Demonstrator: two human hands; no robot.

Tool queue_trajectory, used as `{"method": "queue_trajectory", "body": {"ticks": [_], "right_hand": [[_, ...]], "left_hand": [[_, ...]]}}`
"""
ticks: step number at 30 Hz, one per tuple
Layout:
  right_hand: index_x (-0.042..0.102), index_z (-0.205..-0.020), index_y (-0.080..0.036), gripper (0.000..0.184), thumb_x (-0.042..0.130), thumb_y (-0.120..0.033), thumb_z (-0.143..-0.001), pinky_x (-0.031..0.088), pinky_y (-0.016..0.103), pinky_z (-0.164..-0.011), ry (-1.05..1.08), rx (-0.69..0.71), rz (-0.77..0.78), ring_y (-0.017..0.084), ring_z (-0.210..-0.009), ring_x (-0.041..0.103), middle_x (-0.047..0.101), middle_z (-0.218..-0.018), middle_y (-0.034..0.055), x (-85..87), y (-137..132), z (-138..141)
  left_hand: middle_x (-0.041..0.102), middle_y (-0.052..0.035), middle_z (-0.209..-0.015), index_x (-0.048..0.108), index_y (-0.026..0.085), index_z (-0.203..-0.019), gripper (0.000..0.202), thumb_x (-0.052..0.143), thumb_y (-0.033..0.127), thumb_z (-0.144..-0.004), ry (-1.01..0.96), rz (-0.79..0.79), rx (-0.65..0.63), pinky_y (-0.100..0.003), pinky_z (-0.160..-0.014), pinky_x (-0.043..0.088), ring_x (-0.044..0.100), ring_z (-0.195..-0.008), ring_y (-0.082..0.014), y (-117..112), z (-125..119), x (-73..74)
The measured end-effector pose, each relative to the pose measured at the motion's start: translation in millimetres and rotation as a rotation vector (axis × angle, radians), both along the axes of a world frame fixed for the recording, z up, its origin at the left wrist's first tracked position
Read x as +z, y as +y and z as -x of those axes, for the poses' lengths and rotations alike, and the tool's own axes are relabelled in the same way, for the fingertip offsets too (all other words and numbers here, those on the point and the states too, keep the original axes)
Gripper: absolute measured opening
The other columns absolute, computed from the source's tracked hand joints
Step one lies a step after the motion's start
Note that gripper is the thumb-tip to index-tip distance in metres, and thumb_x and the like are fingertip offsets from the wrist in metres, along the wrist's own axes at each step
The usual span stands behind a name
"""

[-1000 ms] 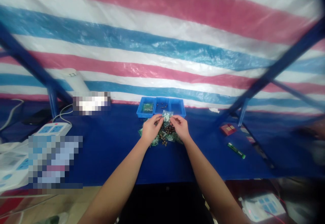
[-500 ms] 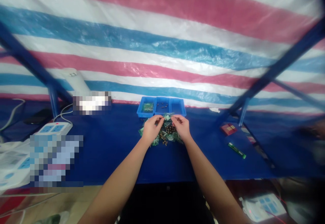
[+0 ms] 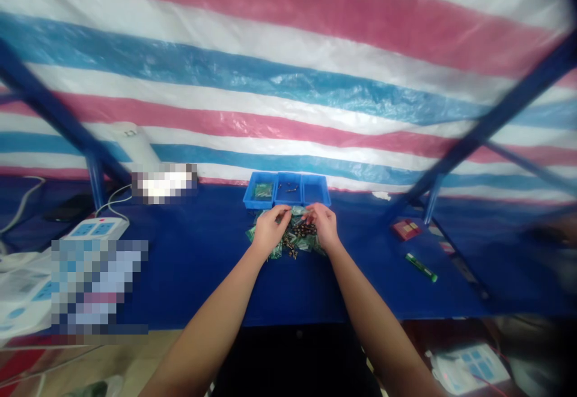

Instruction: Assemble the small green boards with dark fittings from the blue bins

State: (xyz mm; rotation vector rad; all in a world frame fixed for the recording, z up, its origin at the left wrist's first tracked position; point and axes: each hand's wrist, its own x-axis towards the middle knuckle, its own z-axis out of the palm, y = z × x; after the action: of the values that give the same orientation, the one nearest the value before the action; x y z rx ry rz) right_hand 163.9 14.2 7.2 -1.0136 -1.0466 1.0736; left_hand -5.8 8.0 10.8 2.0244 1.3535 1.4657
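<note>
Both my hands hover over a pile of small green clear bags and dark metal parts (image 3: 295,238) in the middle of a blue table (image 3: 193,265). My left hand (image 3: 269,229) pinches the edge of a small clear bag (image 3: 296,211) with closed fingers. My right hand (image 3: 323,223) pinches the same bag from the other side, fingers curled. Just behind the hands stands a blue tray with three compartments (image 3: 287,190); the left one holds green pieces and the middle one a few small dark parts.
A white power strip with blue sockets (image 3: 92,229) and cables lie at the left. A red small box (image 3: 406,229) and a green stick (image 3: 420,266) lie to the right. Blue frame struts (image 3: 478,133) slant at both sides before a striped tarp (image 3: 288,72).
The small bag held up between my hands has come down onto the pile. Both hands moved slightly lower and stayed pinched on it.
</note>
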Motion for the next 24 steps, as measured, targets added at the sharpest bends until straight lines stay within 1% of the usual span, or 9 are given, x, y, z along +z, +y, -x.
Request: {"method": "queue_trajectory", "body": {"ticks": [2, 5, 8, 12, 14, 17, 19, 22, 24], "right_hand": [[0.068, -0.077, -0.019, 0.033, 0.068, -0.052, -0.075, 0.044, 0.028, -0.054, -0.008, 0.002, 0.010, 0.017, -0.058, 0.060, 0.067, -0.067, 0.0027, -0.1, -0.1, -0.2], [0.067, -0.084, -0.020, 0.028, 0.075, -0.043, -0.070, 0.044, 0.027, -0.055, -0.039, 0.011, -0.001, 0.015, -0.059, 0.059, 0.067, -0.071, 0.0010, -1.1, -0.1, 0.7], [0.064, -0.092, -0.021, 0.032, 0.076, -0.038, -0.068, 0.045, 0.026, -0.056, -0.039, 0.003, -0.028, 0.014, -0.061, 0.059, 0.066, -0.073, -0.0003, -2.9, 0.8, 1.6], [0.062, -0.103, -0.022, 0.040, 0.076, -0.036, -0.068, 0.046, 0.025, -0.056, -0.013, 0.017, -0.032, 0.014, -0.063, 0.059, 0.066, -0.074, -0.0008, -4.6, 2.3, 0.9], [0.065, -0.100, -0.021, 0.036, 0.075, -0.037, -0.069, 0.045, 0.025, -0.056, -0.031, 0.022, -0.024, 0.014, -0.061, 0.058, 0.066, -0.073, -0.0004, -4.7, 2.3, 0.3], [0.069, -0.089, -0.019, 0.028, 0.075, -0.040, -0.070, 0.045, 0.027, -0.056, -0.080, 0.026, -0.010, 0.013, -0.057, 0.055, 0.065, -0.068, 0.0003, -4.3, 1.1, 0.6], [0.069, -0.084, -0.018, 0.028, 0.074, -0.042, -0.070, 0.045, 0.027, -0.056, -0.105, 0.028, 0.007, 0.013, -0.055, 0.054, 0.065, -0.066, 0.0007, -3.7, 0.2, 1.4], [0.070, -0.083, -0.018, 0.031, 0.074, -0.046, -0.071, 0.043, 0.027, -0.054, -0.119, 0.023, 0.030, 0.014, -0.053, 0.054, 0.064, -0.062, 0.0008, -2.5, -0.4, 2.3], [0.070, -0.082, -0.018, 0.033, 0.074, -0.048, -0.070, 0.043, 0.027, -0.054, -0.130, 0.015, 0.031, 0.014, -0.053, 0.054, 0.064, -0.062, 0.0009, -1.7, -0.2, 1.9]], "left_hand": [[0.071, -0.0004, -0.081, 0.068, 0.021, -0.097, 0.017, 0.058, 0.030, -0.087, -0.010, 0.002, -0.005, -0.025, -0.072, 0.052, 0.065, -0.069, -0.0133, -0.8, 0.7, 1.0], [0.072, -0.0013, -0.088, 0.068, 0.021, -0.100, 0.019, 0.055, 0.027, -0.088, -0.013, 0.009, 0.000, -0.024, -0.072, 0.052, 0.065, -0.072, -0.0132, -2.0, 2.3, 2.3], [0.072, -0.0020, -0.093, 0.068, 0.021, -0.103, 0.022, 0.050, 0.026, -0.091, -0.017, 0.030, -0.017, -0.022, -0.067, 0.051, 0.065, -0.073, -0.0127, -2.8, 3.4, 3.7], [0.072, -0.0014, -0.088, 0.069, 0.021, -0.102, 0.020, 0.055, 0.029, -0.089, -0.020, 0.028, -0.038, -0.023, -0.068, 0.052, 0.064, -0.071, -0.0125, -2.3, 1.7, 4.3], [0.072, -0.0014, -0.087, 0.069, 0.022, -0.102, 0.020, 0.056, 0.030, -0.089, -0.007, 0.013, -0.031, -0.024, -0.071, 0.052, 0.064, -0.070, -0.0127, -1.7, 0.5, 4.1], [0.072, -0.0014, -0.089, 0.069, 0.022, -0.102, 0.020, 0.054, 0.030, -0.090, 0.007, 0.000, -0.009, -0.024, -0.070, 0.052, 0.064, -0.069, -0.0126, -1.0, 0.1, 3.3], [0.072, -0.0015, -0.089, 0.068, 0.022, -0.099, 0.019, 0.054, 0.031, -0.090, 0.000, -0.008, 0.005, -0.024, -0.069, 0.052, 0.064, -0.069, -0.0124, -0.7, 0.6, 2.6], [0.071, -0.0006, -0.081, 0.066, 0.021, -0.092, 0.015, 0.058, 0.033, -0.088, -0.033, -0.007, 0.043, -0.023, -0.066, 0.052, 0.064, -0.066, -0.0119, -0.7, 0.8, 1.2], [0.070, 0.0009, -0.075, 0.063, 0.021, -0.091, 0.015, 0.061, 0.035, -0.086, -0.056, 0.012, 0.071, -0.023, -0.064, 0.051, 0.064, -0.062, -0.0116, -0.8, 0.3, 0.3]]}}
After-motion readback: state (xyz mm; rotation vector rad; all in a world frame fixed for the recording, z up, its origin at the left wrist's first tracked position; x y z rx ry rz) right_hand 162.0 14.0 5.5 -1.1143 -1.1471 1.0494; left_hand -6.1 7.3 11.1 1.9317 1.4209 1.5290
